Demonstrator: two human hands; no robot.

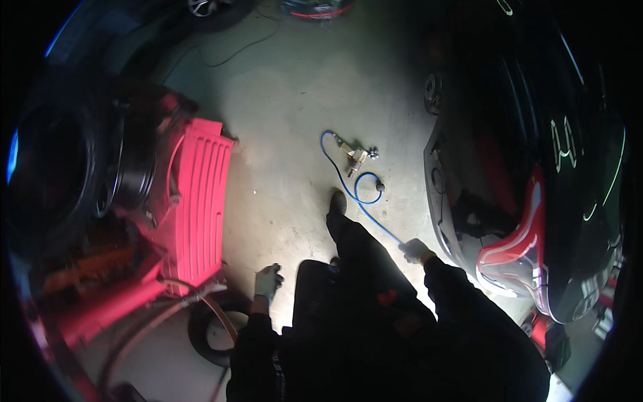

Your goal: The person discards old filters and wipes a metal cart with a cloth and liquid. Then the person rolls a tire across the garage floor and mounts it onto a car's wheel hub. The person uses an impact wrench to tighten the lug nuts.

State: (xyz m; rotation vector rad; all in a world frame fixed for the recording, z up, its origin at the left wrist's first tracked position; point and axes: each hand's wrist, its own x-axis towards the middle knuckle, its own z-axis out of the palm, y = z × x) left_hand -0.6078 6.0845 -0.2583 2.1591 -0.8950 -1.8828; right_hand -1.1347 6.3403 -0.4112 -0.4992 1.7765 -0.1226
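Note:
My right hand [414, 250], in a light grey work glove, is closed around the end of a thin blue hose [341, 175] in front of me. The hose runs across the floor, makes a loop with a dark fitting at its end, and reaches up to a metallic air tool [356, 158] lying on its side. My left hand [268, 281], gloved too, hangs low at my left, apart from any object. Its fingers are loosely bent but not closed, and nothing shows in them.
At the left stands a red machine with a ribbed panel [201, 201] and a wheel [130, 157] beside it. A tyre [211, 331] lies near my left arm. A dark car [562, 167] with a red tail light [519, 251] stands close on the right.

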